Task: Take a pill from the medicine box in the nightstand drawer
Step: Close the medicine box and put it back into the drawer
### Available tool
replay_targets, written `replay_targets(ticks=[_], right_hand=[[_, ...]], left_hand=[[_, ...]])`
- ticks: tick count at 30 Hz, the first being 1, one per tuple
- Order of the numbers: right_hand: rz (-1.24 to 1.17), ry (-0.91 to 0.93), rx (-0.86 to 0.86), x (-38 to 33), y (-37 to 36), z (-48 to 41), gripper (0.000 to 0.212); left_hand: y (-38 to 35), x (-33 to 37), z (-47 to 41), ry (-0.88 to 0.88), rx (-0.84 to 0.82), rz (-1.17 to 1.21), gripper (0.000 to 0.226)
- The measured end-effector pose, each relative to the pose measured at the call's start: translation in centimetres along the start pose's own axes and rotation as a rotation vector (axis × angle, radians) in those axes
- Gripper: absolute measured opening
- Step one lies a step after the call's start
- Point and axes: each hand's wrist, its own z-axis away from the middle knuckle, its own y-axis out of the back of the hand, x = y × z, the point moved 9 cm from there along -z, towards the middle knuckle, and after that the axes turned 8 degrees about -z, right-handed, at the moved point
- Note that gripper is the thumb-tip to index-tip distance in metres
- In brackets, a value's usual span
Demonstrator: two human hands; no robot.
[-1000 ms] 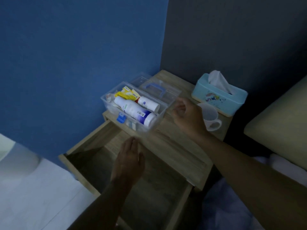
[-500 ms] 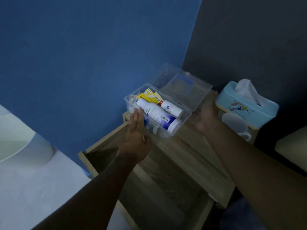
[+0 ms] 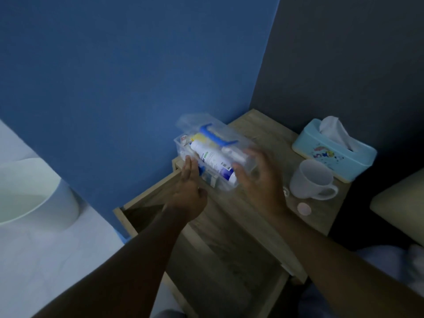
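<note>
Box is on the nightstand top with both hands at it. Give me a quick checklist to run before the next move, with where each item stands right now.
1. Medicine box resting on the nightstand top, not in the drawer: ok.
2. Lid fully shut: cannot tell; it is blurred over the box.
3. Left hand steadying the box's left end: ok, flat against it.
4. Right hand gripping the box: cannot tell; its fingers are spread and blurred.
5. Drawer open: ok.
6. Cup and tissue box apart from the medicine box: ok.
7. Pill taken out: cannot tell; a small round thing lies by the cup.
</note>
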Motion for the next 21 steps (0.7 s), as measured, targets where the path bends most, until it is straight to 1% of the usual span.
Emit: replay_targets(ticks=[2, 3, 6, 8, 10, 13, 16, 18, 21], right_hand=[[0.164, 0.101, -0.061, 0.0, -1.5, 2.0, 0.039], [0.232, 0.128, -0.061, 0.2, -1.9, 2.7, 0.040], [0.302, 0.120, -0.025, 0.4, -2.4, 3.1, 0.042], [0.345, 0.145, -0.031, -0.1, -2.7, 2.5, 0.040], [0.384, 0.192, -0.065, -0.5, -3.1, 2.0, 0.038], [0.424, 0.214, -0.120, -0.5, -3.7, 2.0, 0.040], [0.432, 0.206, -0.120, -0.2, -3.7, 2.3, 0.041], [0.434, 0.199, -0.123, -0.1, -3.7, 2.3, 0.041], [0.441, 0.191, -0.120, 0.1, -3.8, 2.2, 0.042]], left_hand=[[-0.5, -0.4, 0.1, 0.054, -0.012, 0.003, 0.088], [-1.0, -0.7, 0.3, 0.084, -0.037, 0.019, 0.086], [-2.1, -1.6, 0.5, 0.130, -0.108, 0.064, 0.081], [-1.9, -1.9, 0.2, 0.133, -0.088, 0.095, 0.079], [-1.3, -1.8, -0.3, 0.131, -0.038, 0.162, 0.078], [-0.9, -1.9, -0.6, 0.164, 0.024, 0.235, 0.062], [-0.9, -2.8, -0.5, 0.243, 0.103, 0.405, 0.053], [-0.3, -3.5, -0.3, 0.296, 0.211, 0.528, 0.048], [0.9, -3.7, 0.2, 0.287, 0.374, 0.623, 0.039]])
